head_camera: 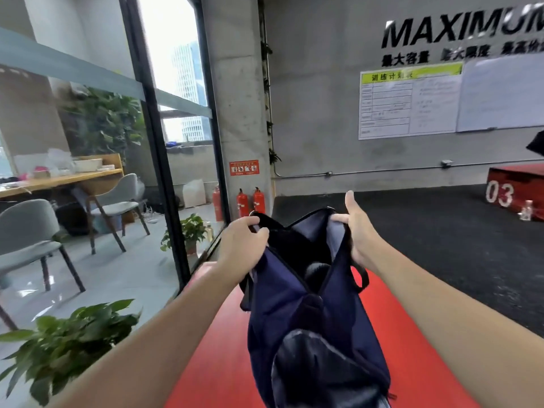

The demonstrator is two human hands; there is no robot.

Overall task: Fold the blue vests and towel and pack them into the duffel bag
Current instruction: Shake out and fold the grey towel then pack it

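Red matting [223, 363] is carrying the duffel bag [294, 313]. Left hand [240, 245] and right hand [357, 231] are gripping opposite rims, fingers clenched on fabric, spreading the mouth. Packing appears underway; vests and towel are not visible, so fetching them likely follows.

— What does the duffel bag [297, 313] look like?
— Dark navy fabric with black straps, lying lengthwise on a red surface.
— Zipped?
— No, its top gapes wide, with something dark and rounded inside, too dim to identify.
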